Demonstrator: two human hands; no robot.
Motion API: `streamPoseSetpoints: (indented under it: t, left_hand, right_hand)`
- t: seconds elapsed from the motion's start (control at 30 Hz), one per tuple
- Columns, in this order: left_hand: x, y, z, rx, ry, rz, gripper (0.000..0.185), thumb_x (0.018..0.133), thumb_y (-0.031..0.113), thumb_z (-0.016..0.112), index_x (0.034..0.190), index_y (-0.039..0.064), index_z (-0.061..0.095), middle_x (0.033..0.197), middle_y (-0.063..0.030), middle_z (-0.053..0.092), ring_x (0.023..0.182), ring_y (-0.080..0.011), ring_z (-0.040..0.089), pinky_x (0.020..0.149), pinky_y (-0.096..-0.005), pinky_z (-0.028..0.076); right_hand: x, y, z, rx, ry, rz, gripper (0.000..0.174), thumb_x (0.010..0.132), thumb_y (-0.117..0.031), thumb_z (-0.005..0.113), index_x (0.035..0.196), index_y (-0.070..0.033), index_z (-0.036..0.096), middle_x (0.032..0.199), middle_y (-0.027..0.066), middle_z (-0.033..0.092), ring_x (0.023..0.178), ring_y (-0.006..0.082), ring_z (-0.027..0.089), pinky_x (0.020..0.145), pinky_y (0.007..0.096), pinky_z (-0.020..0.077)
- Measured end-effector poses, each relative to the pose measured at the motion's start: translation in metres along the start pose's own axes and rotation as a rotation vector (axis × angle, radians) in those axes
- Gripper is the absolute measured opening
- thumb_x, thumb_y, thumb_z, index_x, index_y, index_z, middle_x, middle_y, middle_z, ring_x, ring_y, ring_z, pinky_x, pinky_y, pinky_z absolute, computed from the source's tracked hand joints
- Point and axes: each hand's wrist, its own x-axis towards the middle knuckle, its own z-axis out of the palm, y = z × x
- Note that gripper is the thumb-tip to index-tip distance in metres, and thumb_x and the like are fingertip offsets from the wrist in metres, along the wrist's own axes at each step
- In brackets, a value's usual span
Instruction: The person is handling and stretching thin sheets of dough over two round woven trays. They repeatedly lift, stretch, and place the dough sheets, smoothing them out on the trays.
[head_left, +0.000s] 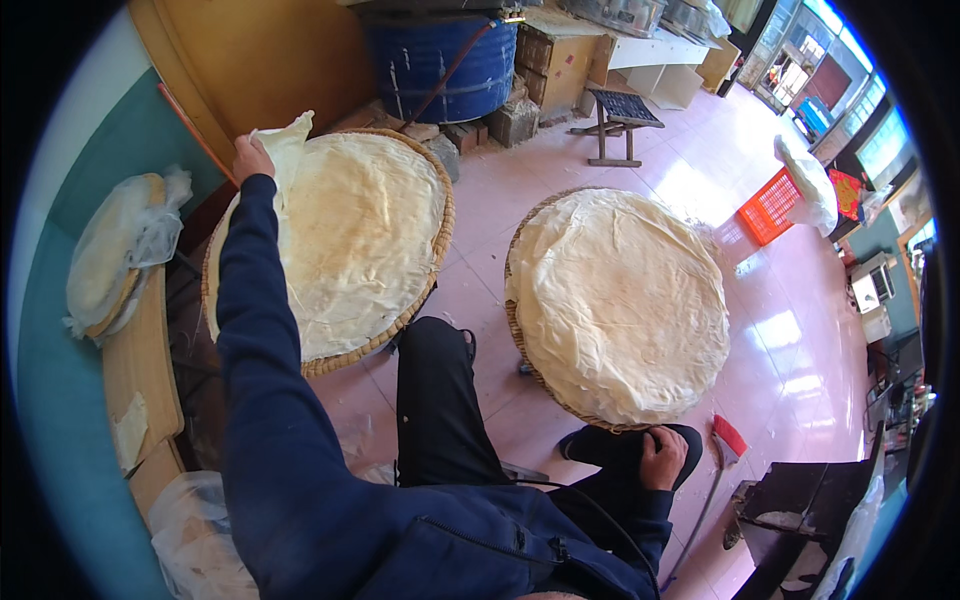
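Note:
Two round woven trays stand before me, each bearing large, thin, pale sheets that look like flatbread. At the far edge of the left woven tray (442, 255), my left hand (253, 159) grips the raised edge of a thin sheet (289, 142). That edge stands up in a fold above the left stack (360, 240). My right hand (663, 459) rests on my right knee with its fingers curled, holding nothing I can see. Just beyond it is the right stack (622, 300), wrinkled and hanging over the rim of the right woven tray (517, 330).
A blue drum (450, 67) stands on bricks at the back, near a folding stool (622, 120). An orange crate (771, 206) is at the right. A wooden bench (142, 360) with a plastic-wrapped round stack (116, 247) lines the left wall. A broom (726, 442) lies by my right knee.

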Motion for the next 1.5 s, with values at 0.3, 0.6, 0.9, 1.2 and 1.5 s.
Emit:
streamPoseSetpoints:
  t: [0.3,0.6,0.9,1.2,1.5]
  left_hand:
    - [0.087,0.061,-0.119,-0.152,0.001,0.354,0.031,0.1,0.038,0.046,0.107,0.011,0.059,0.1,-0.019,0.067,0.094,-0.0408,0.063,0.076,-0.0475,0.051]
    - [0.151,0.197,-0.261,-0.355,-0.021,0.485,0.035,0.097,0.033,0.054,0.112,0.002,0.063,0.098,-0.014,0.07,0.092,-0.0293,0.066,0.081,-0.035,0.049]
    - [0.045,0.355,-0.323,-1.071,-0.669,0.443,0.027,0.101,0.024,0.051,0.116,0.003,0.061,0.101,0.0,0.065,0.089,-0.0052,0.061,0.079,-0.0193,0.048]
    - [-0.011,0.394,-0.298,-1.268,-1.146,0.373,0.023,0.1,0.024,0.053,0.113,0.006,0.06,0.094,-0.001,0.066,0.083,-0.006,0.063,0.072,-0.02,0.051]
    - [-0.027,0.419,-0.15,-0.896,-1.191,0.706,0.035,0.095,0.036,0.062,0.109,0.004,0.06,0.089,0.0019,0.06,0.08,-0.0047,0.054,0.069,-0.0221,0.046]
  right_hand:
    - [0.02,-0.023,-0.017,0.3,-0.103,0.061,0.011,0.081,-0.008,0.067,0.086,0.002,0.067,0.085,0.0171,0.066,0.08,0.0336,0.065,0.073,0.0382,0.0499]
    - [0.099,-0.174,-0.017,0.612,-0.131,-0.451,0.027,0.077,-0.008,0.072,0.102,0.001,0.066,0.1,0.0181,0.066,0.094,0.0361,0.063,0.083,0.0397,0.0503]
    - [0.16,-0.294,-0.002,1.132,0.162,-0.498,0.106,0.065,-0.017,0.083,0.148,0.004,0.02,0.141,0.0283,0.036,0.131,0.0415,0.038,0.109,0.0422,0.0329]
    - [0.2,-0.179,-0.015,1.175,-0.063,-0.415,0.017,0.078,0.003,0.065,0.095,-0.001,0.065,0.097,0.005,0.062,0.09,0.0138,0.057,0.08,0.0279,0.0463]
    - [0.232,-0.113,-0.114,0.98,0.119,-0.177,0.017,0.089,-0.013,0.062,0.094,0.002,0.067,0.074,-0.0042,0.06,0.066,0.0039,0.05,0.059,0.0229,0.0438]
